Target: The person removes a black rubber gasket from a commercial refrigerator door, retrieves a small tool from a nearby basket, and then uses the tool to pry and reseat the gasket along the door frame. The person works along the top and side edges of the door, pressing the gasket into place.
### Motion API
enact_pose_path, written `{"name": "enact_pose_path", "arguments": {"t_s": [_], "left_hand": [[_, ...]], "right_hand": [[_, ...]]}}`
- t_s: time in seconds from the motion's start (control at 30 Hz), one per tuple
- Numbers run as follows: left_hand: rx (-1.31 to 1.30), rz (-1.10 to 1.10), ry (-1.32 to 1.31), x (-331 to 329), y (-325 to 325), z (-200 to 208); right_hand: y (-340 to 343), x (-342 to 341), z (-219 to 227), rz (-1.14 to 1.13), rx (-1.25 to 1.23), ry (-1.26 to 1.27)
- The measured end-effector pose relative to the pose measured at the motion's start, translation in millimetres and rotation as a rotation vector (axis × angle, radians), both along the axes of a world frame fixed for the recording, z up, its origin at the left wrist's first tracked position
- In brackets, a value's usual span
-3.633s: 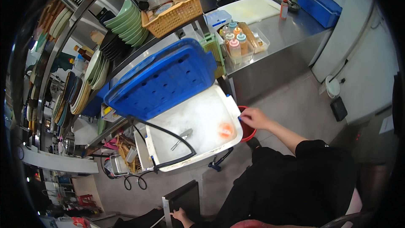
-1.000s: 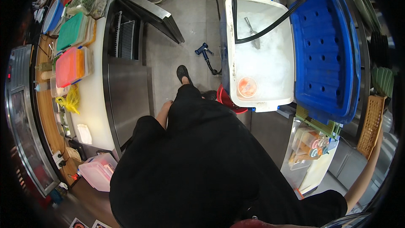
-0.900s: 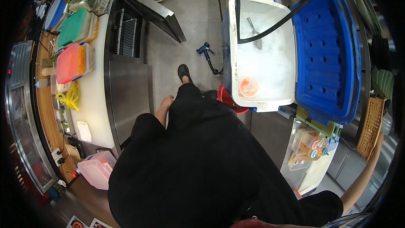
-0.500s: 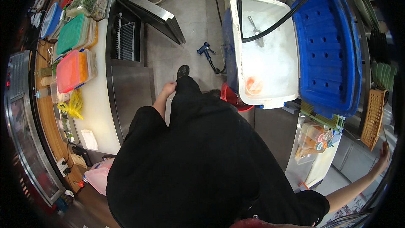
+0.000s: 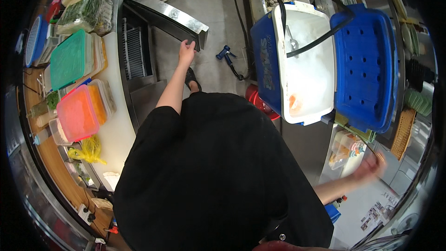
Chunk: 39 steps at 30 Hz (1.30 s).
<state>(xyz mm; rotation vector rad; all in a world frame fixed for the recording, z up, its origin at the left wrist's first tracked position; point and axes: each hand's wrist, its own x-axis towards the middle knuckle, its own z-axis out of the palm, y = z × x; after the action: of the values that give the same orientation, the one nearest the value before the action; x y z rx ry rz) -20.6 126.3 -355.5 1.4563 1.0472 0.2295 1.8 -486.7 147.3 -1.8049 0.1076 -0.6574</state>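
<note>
My left hand [image 5: 186,54] reaches forward to the free end of an open stainless steel fridge door [image 5: 167,14]. Its fingers are stretched out and touch the door's edge without wrapping round it. Behind the door, a dark compartment with wire racks [image 5: 134,51] is exposed. My right hand [image 5: 370,167] is out to the right, smeared by motion, near clear containers [image 5: 341,151]. A thin dark line passes by its fingers; I cannot make out whether the hand holds it.
An open blue-and-white cooler [image 5: 304,74] with a scoop [image 5: 291,39] in whitish contents stands at right, its blue lid [image 5: 364,69] beside it. A spray nozzle [image 5: 226,58] hangs low, near a red bucket [image 5: 260,104]. Lidded boxes [image 5: 69,60] line the left counter.
My left hand has moved forward from beside my leg to the fridge door's edge. My right hand has swung inward from the far right. My view has shifted slightly.
</note>
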Motion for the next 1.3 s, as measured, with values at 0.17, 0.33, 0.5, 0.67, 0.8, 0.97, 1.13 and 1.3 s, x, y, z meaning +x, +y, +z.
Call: {"name": "enact_pose_path", "arguments": {"t_s": [0.17,0.33,0.5,0.67,0.8,0.97,1.13,1.3], "left_hand": [[-0.188,-0.130,0.087,43,36,1],[-0.236,-0.279,0.137,49,67,-15],[-0.222,-0.406,0.265,60,78,-5],[-0.021,-0.393,0.308,67,71,17],[-0.078,-0.437,0.260,65,80,6],[-0.084,-0.299,0.247,68,68,20],[-0.076,-0.298,0.260,68,66,9],[-0.004,-0.289,0.250,63,64,4]], "right_hand": [[260,23,-191,0.443,0.480,0.791],[370,25,-245,0.705,0.553,1.163],[381,30,-274,0.976,0.112,1.440],[384,60,-320,1.218,-0.430,1.396],[440,88,-334,1.154,-0.897,0.765],[488,109,-358,1.040,-1.182,0.429],[507,119,-380,1.035,-1.316,0.316],[517,116,-365,1.107,-1.331,0.281]]}}
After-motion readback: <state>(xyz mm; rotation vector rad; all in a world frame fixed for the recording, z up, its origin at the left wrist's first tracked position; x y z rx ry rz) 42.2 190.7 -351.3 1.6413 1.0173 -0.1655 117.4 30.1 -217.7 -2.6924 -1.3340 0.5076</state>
